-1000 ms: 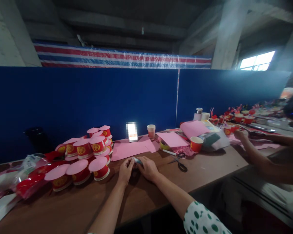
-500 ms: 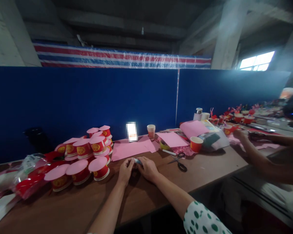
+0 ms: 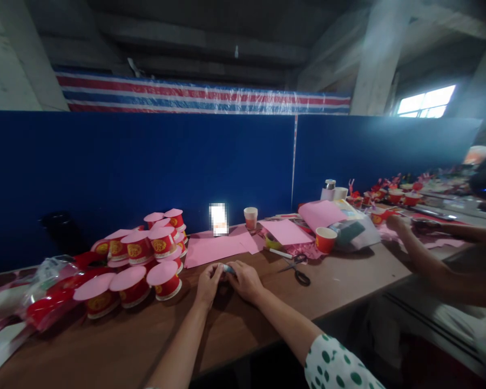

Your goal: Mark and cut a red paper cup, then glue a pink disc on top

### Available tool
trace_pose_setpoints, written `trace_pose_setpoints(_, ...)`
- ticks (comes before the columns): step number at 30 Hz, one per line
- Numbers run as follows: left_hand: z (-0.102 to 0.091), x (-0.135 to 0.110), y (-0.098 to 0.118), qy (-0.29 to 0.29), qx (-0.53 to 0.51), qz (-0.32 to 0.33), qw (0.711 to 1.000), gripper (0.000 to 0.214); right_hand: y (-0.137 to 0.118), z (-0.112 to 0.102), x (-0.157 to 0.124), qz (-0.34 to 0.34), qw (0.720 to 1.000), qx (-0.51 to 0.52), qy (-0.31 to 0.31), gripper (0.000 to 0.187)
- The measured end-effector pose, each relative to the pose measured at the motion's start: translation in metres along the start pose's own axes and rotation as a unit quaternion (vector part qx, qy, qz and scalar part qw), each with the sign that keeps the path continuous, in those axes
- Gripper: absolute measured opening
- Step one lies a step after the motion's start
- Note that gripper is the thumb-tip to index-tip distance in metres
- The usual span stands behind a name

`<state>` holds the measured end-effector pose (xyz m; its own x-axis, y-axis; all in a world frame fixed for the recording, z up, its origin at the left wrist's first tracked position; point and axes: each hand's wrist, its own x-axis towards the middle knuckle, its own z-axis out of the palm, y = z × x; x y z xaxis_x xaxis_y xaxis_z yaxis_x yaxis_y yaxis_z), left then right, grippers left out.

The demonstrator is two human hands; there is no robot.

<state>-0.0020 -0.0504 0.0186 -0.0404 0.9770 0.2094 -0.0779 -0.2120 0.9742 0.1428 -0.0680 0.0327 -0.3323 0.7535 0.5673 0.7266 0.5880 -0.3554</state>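
Note:
My left hand (image 3: 209, 283) and my right hand (image 3: 244, 280) meet above the brown table. Between their fingertips is a small white-and-blue object (image 3: 228, 268), partly covered, whose kind I cannot make out. Both hands have their fingers closed around its ends. Just behind them lie flat pink paper sheets (image 3: 214, 249). To the left stand several red paper cups (image 3: 165, 285) turned upside down, with round pink paper discs on top, some of them stacked. Black-handled scissors (image 3: 302, 277) lie open to the right of my right hand, near a white stick-like piece (image 3: 281, 253).
A bright, pixelated upright rectangle (image 3: 218, 219) and a paper cup (image 3: 250, 218) stand by the blue partition (image 3: 146, 162). Farther right are an upright red cup (image 3: 326, 240), pink scraps and a plastic bag (image 3: 362, 232). Another person's arm (image 3: 425, 265) reaches in. Plastic-wrapped red things (image 3: 51, 308) lie left.
The small white-and-blue object looks slightly turned between my fingertips. Both hands stay almost in place, and the cups, paper and scissors have not moved.

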Motion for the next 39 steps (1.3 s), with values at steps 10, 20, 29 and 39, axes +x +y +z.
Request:
trace_pose_setpoints(10, -0.0022, 0.0025, -0.0066, -0.004, 0.002, 0.002, 1.0, 0.033, 0.0002, 0.0004, -0.0001, -0.003, 1.0, -0.003, 0.003, 0.025)
trace_pose_setpoints(20, -0.0013, 0.0018, -0.005, -0.007, 0.006, 0.004, 1.0, 0.032, -0.0003, 0.0, -0.0002, -0.006, 1.0, -0.003, 0.008, 0.024)
trace_pose_setpoints(29, -0.0013, 0.0026, -0.0061, -0.014, 0.004, 0.002, 1.0, 0.032, 0.0003, 0.0004, -0.0001, -0.008, 1.0, -0.004, 0.013, 0.024)
trace_pose_setpoints(39, -0.0011, 0.0009, -0.0038, -0.016, 0.013, 0.006, 1.0, 0.032, -0.0001, 0.0009, -0.0004, -0.009, 1.0, -0.01, 0.014, 0.023)
